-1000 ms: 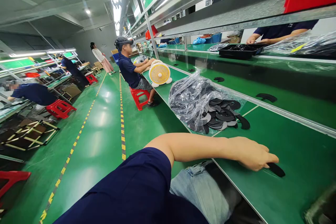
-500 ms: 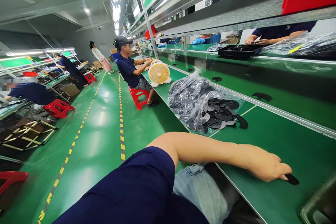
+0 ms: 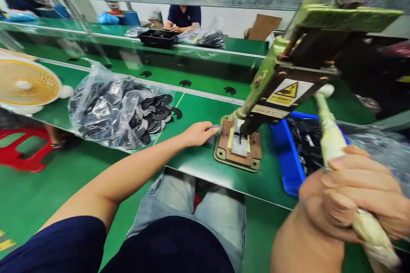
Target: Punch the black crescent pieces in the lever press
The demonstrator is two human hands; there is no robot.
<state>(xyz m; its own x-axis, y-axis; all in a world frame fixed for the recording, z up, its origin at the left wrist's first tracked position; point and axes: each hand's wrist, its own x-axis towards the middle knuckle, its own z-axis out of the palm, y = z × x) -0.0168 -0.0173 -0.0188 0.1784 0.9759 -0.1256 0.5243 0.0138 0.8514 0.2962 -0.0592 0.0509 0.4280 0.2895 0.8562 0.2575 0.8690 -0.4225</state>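
My left hand (image 3: 197, 133) reaches across the green bench and pinches a small grey-black flat piece (image 3: 214, 129) at the left edge of the press base plate (image 3: 237, 150). My right hand (image 3: 350, 190) is wrapped round the pale taped lever handle (image 3: 329, 136) of the green hand press (image 3: 282, 72). A clear bag of black curved pieces (image 3: 118, 108) lies to the left of my left hand.
A blue tray (image 3: 283, 158) with dark parts sits right of the press. A yellow fan (image 3: 25, 85) stands at far left. Loose black pieces (image 3: 185, 82) lie on the conveyor. Across it, a person (image 3: 183, 17) works beside a black tray (image 3: 156, 37).
The view swung right from the aisle to the press. My left hand moved with the dark piece from the bare bench to the press base. My right hand came into view on the lever.
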